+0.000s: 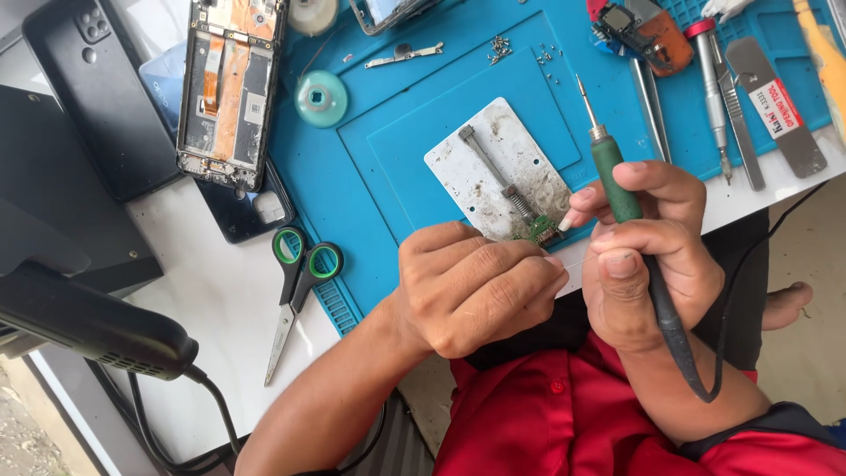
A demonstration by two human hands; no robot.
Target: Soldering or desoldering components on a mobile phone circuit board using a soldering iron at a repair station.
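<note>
Soldering iron clasped between right fingers.

A white table is carrying a blue work mat on its right, green-handled scissors lying at the mat's near-left edge, and black phone covers lying far left

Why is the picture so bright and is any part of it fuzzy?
Head view: soft daylight, even and bright, with only faint shadows under the scissors; the white table looks a little washed out; the right hand, soldering iron and left hand are sharp; the dark tool near the edge looks softer.
</note>
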